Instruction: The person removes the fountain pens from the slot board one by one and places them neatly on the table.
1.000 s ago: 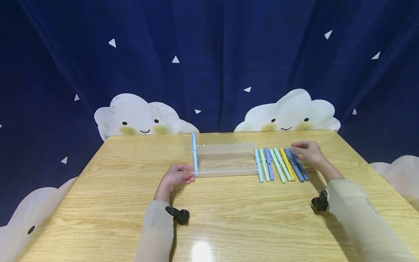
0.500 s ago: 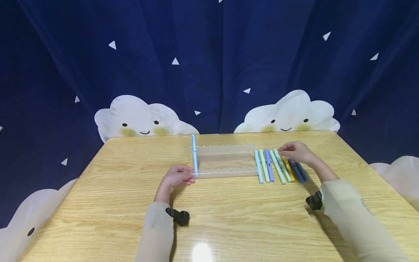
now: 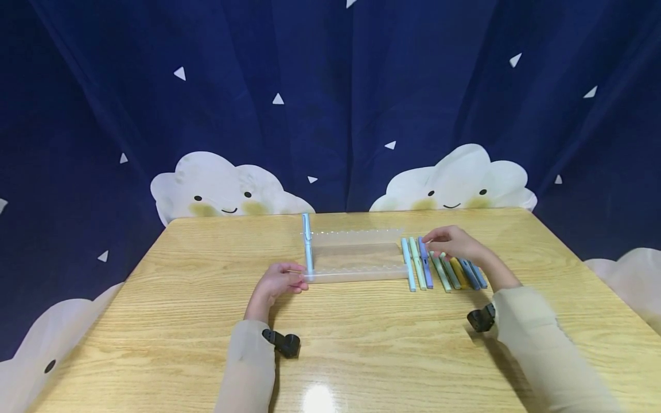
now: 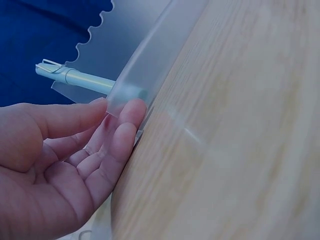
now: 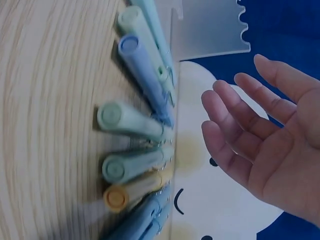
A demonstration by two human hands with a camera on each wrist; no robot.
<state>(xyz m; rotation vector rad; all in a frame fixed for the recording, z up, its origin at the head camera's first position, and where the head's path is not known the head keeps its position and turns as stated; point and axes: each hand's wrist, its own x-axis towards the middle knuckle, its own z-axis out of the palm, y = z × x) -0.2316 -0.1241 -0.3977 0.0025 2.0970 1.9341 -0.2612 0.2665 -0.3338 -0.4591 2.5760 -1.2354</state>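
A clear frosted plastic pen rack (image 3: 356,276) with scalloped rails stands on the table. My left hand (image 3: 277,283) pinches its front left corner between thumb and fingers, as the left wrist view confirms. One light blue pen (image 4: 85,80) lies across the rack's leftmost notches. To the right is a row of capped pens: a light blue pen (image 3: 409,267), a pale green pen (image 3: 418,267), a violet-blue pen (image 3: 426,269), two more green ones, a yellow pen (image 3: 458,274) and two dark blue ones. Over this row hovers my right hand (image 5: 280,145), fingers relaxed and holding nothing.
The wooden table (image 3: 361,350) reaches back to a dark blue curtain (image 3: 330,103) with white triangles and cloud shapes. A small black wrist camera (image 3: 286,343) sits on the left sleeve, another on the right. The light blue pen in the row lies right at the rack's right end.
My right hand has moved left along the row, from over the dark blue pens to over the green and violet-blue ones. My left hand stays at the rack corner.
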